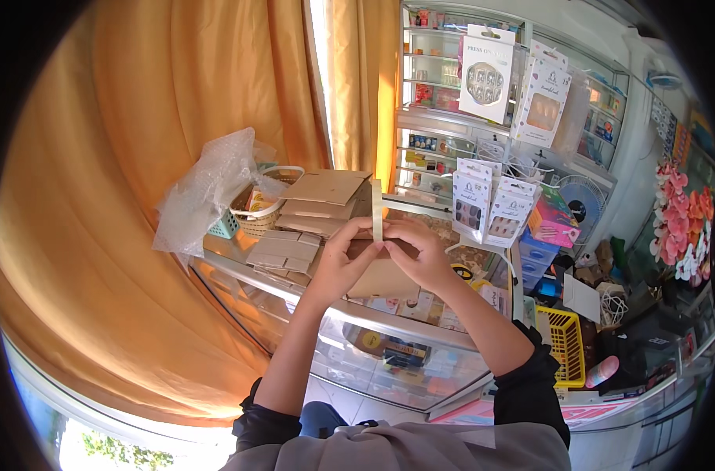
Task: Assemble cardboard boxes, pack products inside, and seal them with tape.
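A narrow, pale strip, apparently tape (pixel 377 209), stands upright between my two hands above a glass display counter. My left hand (pixel 348 259) pinches its lower end between thumb and fingers. From the other side, my right hand (pixel 419 256) pinches the same end, thumb tip close to the left thumb. Just below both hands lies a brown cardboard box (pixel 387 279), partly hidden by them. Folded cardboard boxes (pixel 325 187) are stacked beyond my left hand, and more flattened cardboard (pixel 284 250) lies nearer on the left.
Bubble wrap (pixel 207 182) and a wicker basket (pixel 257 226) sit at the counter's left end. A rack of press-on nail packs (pixel 490 203) rises at the right. Yellow-handled scissors (pixel 462 272) lie near my right forearm. A yellow basket (pixel 563 347) stands farther right; orange curtains (pixel 157 118) hang left.
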{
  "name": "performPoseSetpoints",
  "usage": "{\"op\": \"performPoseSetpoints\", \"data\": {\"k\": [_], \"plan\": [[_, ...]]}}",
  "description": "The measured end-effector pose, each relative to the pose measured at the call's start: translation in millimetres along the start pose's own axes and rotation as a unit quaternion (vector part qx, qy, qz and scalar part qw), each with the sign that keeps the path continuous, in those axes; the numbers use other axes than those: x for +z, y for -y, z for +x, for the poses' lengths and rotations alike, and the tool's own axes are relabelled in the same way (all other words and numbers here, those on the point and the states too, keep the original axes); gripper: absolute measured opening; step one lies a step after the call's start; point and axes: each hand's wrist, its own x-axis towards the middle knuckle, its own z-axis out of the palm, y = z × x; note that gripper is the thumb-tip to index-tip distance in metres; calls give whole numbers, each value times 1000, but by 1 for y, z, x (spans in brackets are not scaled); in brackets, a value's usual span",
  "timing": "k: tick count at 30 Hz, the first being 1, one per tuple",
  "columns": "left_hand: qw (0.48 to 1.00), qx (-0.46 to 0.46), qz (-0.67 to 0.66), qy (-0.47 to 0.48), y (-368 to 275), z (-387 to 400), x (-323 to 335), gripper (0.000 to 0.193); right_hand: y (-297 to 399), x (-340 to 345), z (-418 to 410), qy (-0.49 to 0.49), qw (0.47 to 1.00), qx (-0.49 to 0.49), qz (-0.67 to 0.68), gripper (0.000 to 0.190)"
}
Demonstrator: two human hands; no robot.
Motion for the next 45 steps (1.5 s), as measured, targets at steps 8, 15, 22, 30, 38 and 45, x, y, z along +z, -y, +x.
{"op": "performPoseSetpoints", "data": {"k": [8,15,22,30,38,45], "plan": [[982,104,155,9,2,-2,-9,37,8,-4,3,54,997,47,11,17],[968,118,187,-116,1,-12,4,34,3,-2,3,38,999,9,-24,14],[793,313,499,-156,5,-12,-6,34,8,1,2,27,999,43,-20,15],[721,360,571,-156,0,-9,-11,27,4,2,4,11,1000,7,-20,12],[682,383,605,-149,6,-6,-12,25,5,2,4,0,1000,0,-26,12],[662,371,625,-184,12,0,-4,18,6,2,4,5,999,10,-32,13]]}}
